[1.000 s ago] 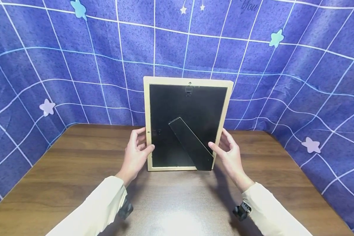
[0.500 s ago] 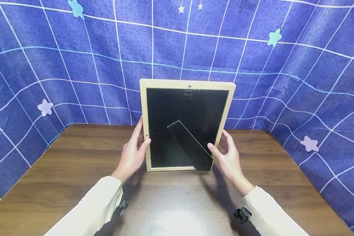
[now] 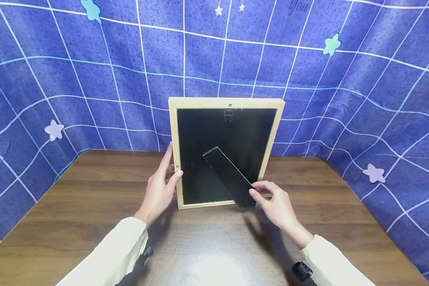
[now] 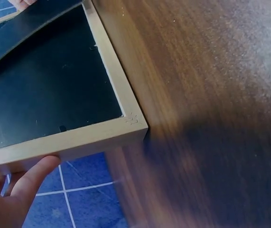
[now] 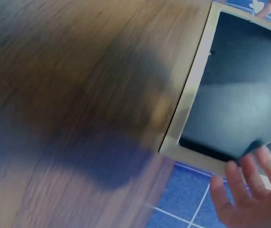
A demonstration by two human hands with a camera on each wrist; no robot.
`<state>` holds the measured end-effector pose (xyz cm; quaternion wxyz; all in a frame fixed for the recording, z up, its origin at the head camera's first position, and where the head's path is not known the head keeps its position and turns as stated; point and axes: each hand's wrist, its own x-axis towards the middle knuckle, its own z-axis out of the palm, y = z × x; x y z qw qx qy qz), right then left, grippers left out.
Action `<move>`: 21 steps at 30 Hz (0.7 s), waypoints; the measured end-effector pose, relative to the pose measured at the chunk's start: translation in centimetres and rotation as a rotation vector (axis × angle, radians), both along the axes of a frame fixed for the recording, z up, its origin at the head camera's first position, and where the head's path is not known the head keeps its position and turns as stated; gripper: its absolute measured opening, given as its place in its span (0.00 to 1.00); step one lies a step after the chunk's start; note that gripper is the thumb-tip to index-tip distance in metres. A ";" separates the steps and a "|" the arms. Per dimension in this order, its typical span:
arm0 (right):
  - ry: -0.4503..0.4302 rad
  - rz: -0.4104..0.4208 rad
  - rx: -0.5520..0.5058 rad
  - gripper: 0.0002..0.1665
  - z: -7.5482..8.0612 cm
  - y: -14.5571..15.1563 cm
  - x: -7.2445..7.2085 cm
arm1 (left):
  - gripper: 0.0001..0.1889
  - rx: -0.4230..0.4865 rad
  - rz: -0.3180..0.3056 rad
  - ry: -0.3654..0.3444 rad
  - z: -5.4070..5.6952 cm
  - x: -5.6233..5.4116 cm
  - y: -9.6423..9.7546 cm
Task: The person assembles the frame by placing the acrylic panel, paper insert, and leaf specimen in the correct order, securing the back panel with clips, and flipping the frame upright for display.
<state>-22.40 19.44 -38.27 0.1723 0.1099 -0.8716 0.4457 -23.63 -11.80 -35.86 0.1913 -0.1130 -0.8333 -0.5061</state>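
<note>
A picture frame (image 3: 227, 103) stands upright on the table, its black back (image 3: 200, 127) facing me and its pale wood border showing. Slantwise across the back runs a black easel stand (image 3: 228, 171), its lower end near the bottom right corner. My left hand (image 3: 156, 194) grips the left edge, thumb on the border and fingers behind it. With thumb and index finger, my right hand (image 3: 277, 206) pinches the outer edge of the stand near its lower end. In the right wrist view, the fingers (image 5: 237, 187) spread by a lower corner of the frame.
Brown wood-grain table (image 3: 214, 238) lies under the frame, with a bright glare near its front. Behind and at both sides hangs a blue curtain (image 3: 128, 87) with white grid lines and stars. A small black device (image 3: 302, 271) sits at the right cuff.
My right hand has left the frame's right edge and moved its fingertips onto the stand. The left hand shifted slightly left, and the frame's top tilted a little towards me.
</note>
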 end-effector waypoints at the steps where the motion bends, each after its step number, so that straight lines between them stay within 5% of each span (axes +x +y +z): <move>1: -0.006 0.015 0.004 0.06 0.0 0.2 0.0 | 0.43 -0.005 0.004 0.007 -0.1 0.0 0.0; 16: -0.246 0.441 -0.020 0.04 0.9 3.4 0.4 | 0.43 0.009 0.013 0.078 -1.0 -0.1 -0.1; 21: -0.273 0.474 0.004 0.05 0.7 3.8 0.5 | 0.42 -0.008 0.010 0.126 -1.4 0.5 -0.2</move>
